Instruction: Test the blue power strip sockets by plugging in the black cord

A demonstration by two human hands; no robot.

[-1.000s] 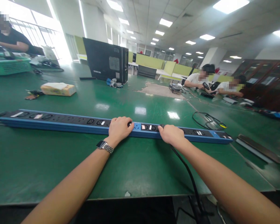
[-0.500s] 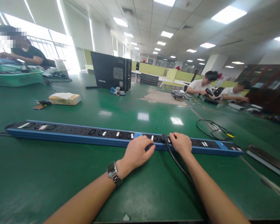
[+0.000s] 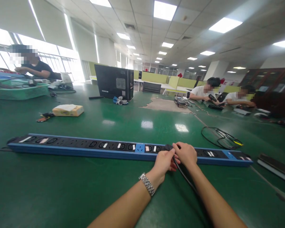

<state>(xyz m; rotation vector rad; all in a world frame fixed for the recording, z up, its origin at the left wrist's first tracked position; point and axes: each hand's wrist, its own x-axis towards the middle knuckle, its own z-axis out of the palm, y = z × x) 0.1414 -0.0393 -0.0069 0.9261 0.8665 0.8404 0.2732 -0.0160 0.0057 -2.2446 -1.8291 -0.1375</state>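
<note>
A long blue power strip [image 3: 85, 149] with black sockets lies across the green table [image 3: 61, 190]. A black plug [image 3: 168, 147] sits in a socket right of the strip's middle, and its black cable [image 3: 184, 177] runs back toward me. My left hand [image 3: 163, 161], with a metal watch on the wrist, pinches the plug from the left. From the right, my right hand [image 3: 186, 154] closes over the same plug and the strip's top. Both hands touch each other there.
A coiled black cable [image 3: 220, 137] lies behind the strip at right, a dark bar [image 3: 275, 164] at far right. A tissue box [image 3: 67, 110], a black computer case [image 3: 114, 81] and a green basket [image 3: 19, 90] stand further back. People sit at the far left and far right.
My left hand slid right along the strip, from left of the blue socket section to the plug, meeting my right hand. The view tilted up and shifted slightly.
</note>
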